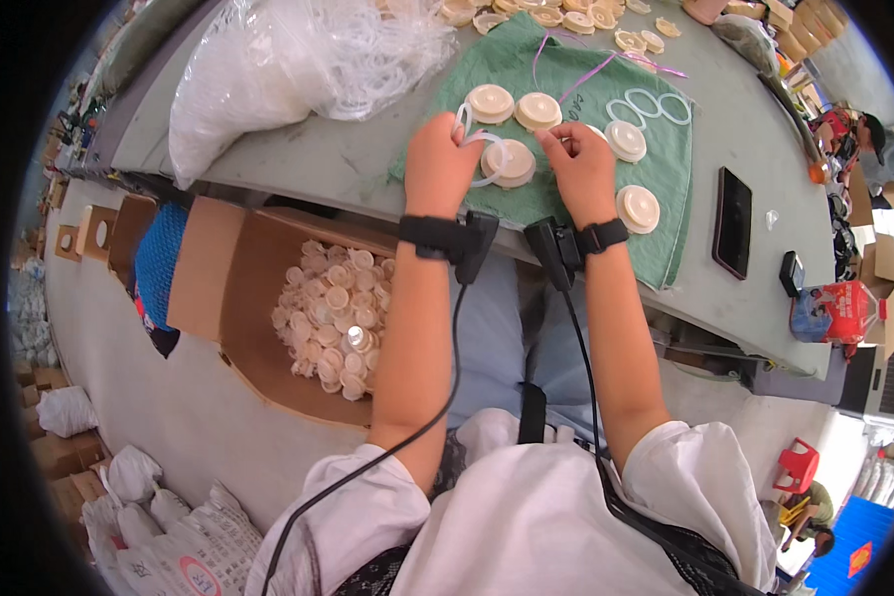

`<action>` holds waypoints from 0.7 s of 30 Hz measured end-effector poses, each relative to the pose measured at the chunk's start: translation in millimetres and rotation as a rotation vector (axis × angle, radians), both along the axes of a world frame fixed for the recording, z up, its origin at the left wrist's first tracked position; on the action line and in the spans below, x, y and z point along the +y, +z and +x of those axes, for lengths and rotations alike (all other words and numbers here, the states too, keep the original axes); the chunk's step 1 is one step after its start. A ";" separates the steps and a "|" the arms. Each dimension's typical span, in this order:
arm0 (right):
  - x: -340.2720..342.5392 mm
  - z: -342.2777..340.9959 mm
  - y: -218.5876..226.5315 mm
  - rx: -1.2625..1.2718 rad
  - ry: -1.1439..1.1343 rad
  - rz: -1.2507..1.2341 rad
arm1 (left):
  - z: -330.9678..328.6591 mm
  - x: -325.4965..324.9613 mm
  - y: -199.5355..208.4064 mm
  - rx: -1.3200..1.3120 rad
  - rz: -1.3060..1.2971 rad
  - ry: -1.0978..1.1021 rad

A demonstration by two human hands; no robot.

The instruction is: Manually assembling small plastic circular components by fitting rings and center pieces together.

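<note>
My left hand [439, 167] is closed on translucent white rings [464, 117], which hang from its fingertips. One of the rings reaches over a cream round plastic cap [510, 164] lying on the green cloth [482, 65]. Thumb and forefinger of my right hand [583, 171] are pinched together at the near right edge of another cream cap [538, 110]; anything between them is too small to make out. A further cap [489, 103] sits beside my left fingertips. To the right of my right hand lie more caps [626, 141] and several loose rings [643, 102].
A clear bag of white rings [258, 79] rests on the grey table [318, 164] at left. Below stands a cardboard box [258, 268] of caps. A phone [732, 222] and red-labelled bottle [836, 312] are at right. Pink ribbon [588, 76] crosses the cloth.
</note>
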State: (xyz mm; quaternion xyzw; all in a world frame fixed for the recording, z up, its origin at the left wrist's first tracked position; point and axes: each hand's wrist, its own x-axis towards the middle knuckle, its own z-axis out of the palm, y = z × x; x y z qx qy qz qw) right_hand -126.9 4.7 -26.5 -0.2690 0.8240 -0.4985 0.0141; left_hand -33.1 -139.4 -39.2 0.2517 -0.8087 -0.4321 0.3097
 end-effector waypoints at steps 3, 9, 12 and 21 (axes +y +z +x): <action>3.2 4.8 7.6 -0.234 0.202 -0.490 | 11.3 14.5 13.3 0.174 0.259 0.006; 17.2 58.2 38.9 -0.199 0.515 -0.324 | 36.7 41.4 42.9 0.214 0.174 0.096; 16.3 63.5 27.6 -0.278 0.448 -0.379 | 37.0 47.6 42.6 0.231 0.145 0.079; 42.4 41.4 31.2 -0.703 0.315 -0.544 | 49.9 49.1 48.8 0.150 0.456 -0.271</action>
